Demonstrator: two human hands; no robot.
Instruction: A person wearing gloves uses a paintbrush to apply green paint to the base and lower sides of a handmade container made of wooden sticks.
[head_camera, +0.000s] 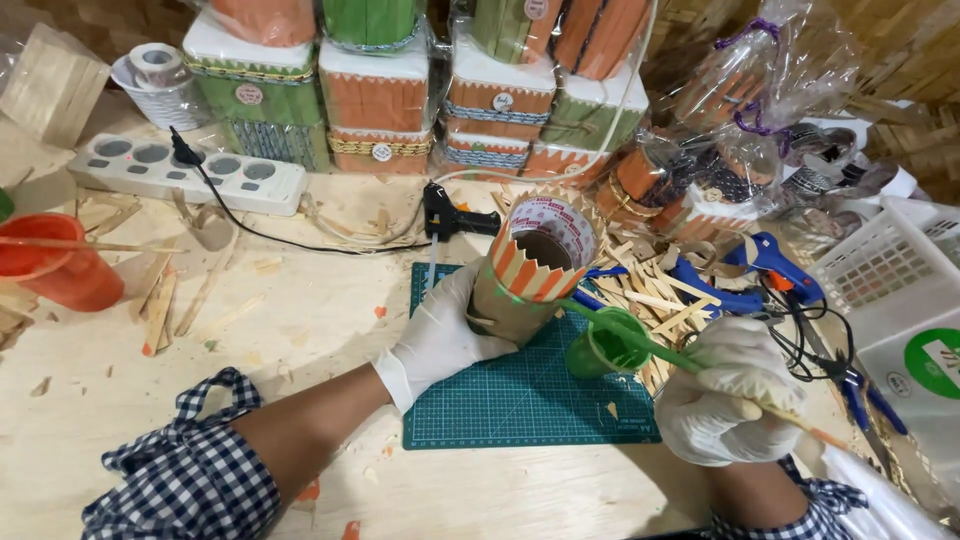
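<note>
Two gloved hands over the green cutting mat (500, 400), near its far edge. Left hand (440, 335) wrapped around a stick-clad cylinder (530, 265) (orange and bare wood strips, tilted). Right hand (725, 405) clenched on a green-tipped brush (640, 340), bristles touching the cylinder. Small green cup (605, 345) just beside, at the mat's right edge.

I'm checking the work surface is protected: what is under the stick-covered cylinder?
A green gridded cutting mat lies beneath the cylinder of orange and tan wooden sticks, held tilted by the white-gloved left hand. Whether it touches the mat is hidden.
</note>
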